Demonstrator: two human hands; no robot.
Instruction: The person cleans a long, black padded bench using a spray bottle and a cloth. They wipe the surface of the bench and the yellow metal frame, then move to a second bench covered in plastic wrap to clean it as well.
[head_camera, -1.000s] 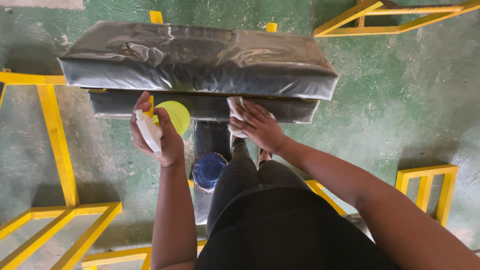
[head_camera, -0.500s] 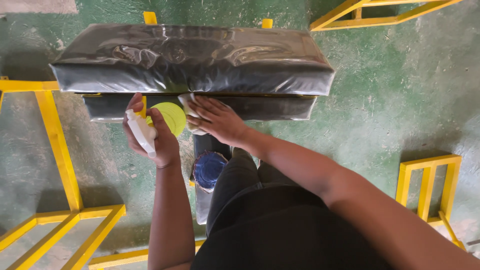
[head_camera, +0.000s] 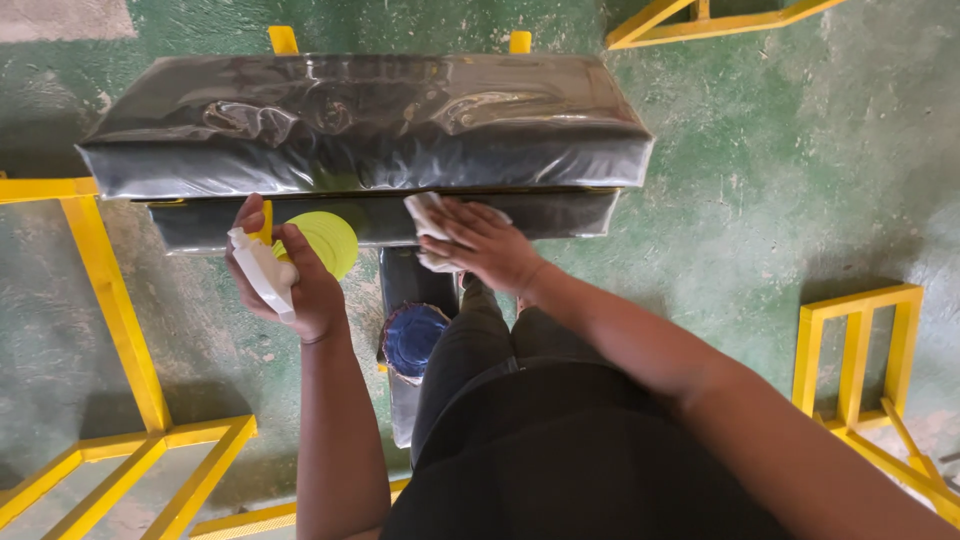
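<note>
head view: hands on spray bottle (head_camera: 300, 250) (yellow), white cloth (head_camera: 428, 215)

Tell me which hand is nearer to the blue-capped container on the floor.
Left, though only slightly. The left hand, gripping a yellow-green bottle, is up and to the left of the blue-capped container; the right hand presses a white cloth above it.

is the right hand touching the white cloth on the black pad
Touching. The head view shows the right hand lying flat on the white cloth, pressing it against the front edge of the lower black pad, no gap visible.
</note>
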